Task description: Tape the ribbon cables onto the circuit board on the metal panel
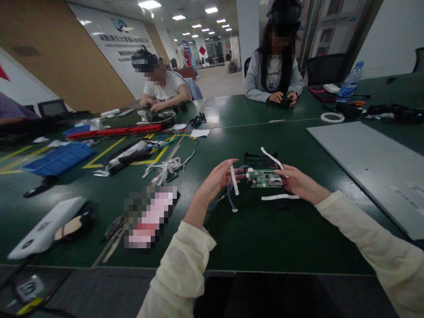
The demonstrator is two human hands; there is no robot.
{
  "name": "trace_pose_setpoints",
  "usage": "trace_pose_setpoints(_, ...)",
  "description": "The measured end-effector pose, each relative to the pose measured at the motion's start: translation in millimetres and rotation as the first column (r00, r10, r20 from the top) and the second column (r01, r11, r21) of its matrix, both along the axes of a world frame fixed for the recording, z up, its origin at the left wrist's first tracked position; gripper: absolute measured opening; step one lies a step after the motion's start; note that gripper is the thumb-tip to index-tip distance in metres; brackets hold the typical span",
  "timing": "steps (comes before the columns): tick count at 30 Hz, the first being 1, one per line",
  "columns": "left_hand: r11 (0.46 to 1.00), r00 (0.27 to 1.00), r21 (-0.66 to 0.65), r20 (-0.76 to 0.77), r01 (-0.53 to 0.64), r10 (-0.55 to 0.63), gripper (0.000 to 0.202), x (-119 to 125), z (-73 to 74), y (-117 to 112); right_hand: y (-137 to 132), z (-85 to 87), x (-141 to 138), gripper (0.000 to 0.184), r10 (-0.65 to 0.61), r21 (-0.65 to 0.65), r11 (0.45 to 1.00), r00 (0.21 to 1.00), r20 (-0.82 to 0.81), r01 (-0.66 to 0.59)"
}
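Observation:
A green circuit board (265, 178) is held level just above the dark green table, in front of a black plastic frame (261, 160). My right hand (300, 182) grips its right end, thumb on top. The fingers of my left hand (218, 176) reach its left edge, where a grey-blue cable (231, 198) with a white connector loops down past them. One white strip (234, 180) lies across my left fingers. Another white strip (271, 157) rises by my right fingertips, and a third white strip (278, 197) sticks out below that hand.
Left of me are a pixelated phone (152, 216), a heap of white strips (167, 170), a white device (48, 227) and a blue bin (59, 158). A large grey panel (367, 163) lies on the right. Two people sit across the table (238, 247); a water bottle (350, 84) stands far right.

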State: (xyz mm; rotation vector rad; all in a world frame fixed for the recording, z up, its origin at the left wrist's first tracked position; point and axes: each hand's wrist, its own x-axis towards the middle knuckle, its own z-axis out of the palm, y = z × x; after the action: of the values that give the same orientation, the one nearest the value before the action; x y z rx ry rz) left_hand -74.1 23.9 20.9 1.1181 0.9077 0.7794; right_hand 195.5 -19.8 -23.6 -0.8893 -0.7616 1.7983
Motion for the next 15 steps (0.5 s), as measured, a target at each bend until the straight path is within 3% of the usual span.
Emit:
trace_pose_setpoints(3,0.996,0.998,-0.083,0.068,0.008,-0.002,0.042,0.0,0.6,0.5,-0.9,-2.8,-0.2,0.027,0.072,0.005,0.997,0.997,0.026,-0.072)
trace_pose_setpoints(8,0.996,1.000,-0.090,-0.011,0.002,-0.003,0.033,3.6,-5.7,-0.1,-2.9,-6.9,-0.8,0.034,0.180,0.033,0.983,0.982,0.054,-0.182)
trace_pose_setpoints(11,0.998,0.998,-0.063,-0.060,0.018,-0.022,0.034,5.8,-10.2,0.5,-3.5,-5.7,-1.2,0.031,0.182,0.021,0.983,0.982,0.046,-0.183)
trace_pose_setpoints(15,0.999,0.997,-0.025,-0.071,-0.043,0.041,0.029,5.4,-14.2,3.6,-0.9,-6.4,0.1,0.022,0.148,-0.020,0.989,0.989,0.009,-0.148)
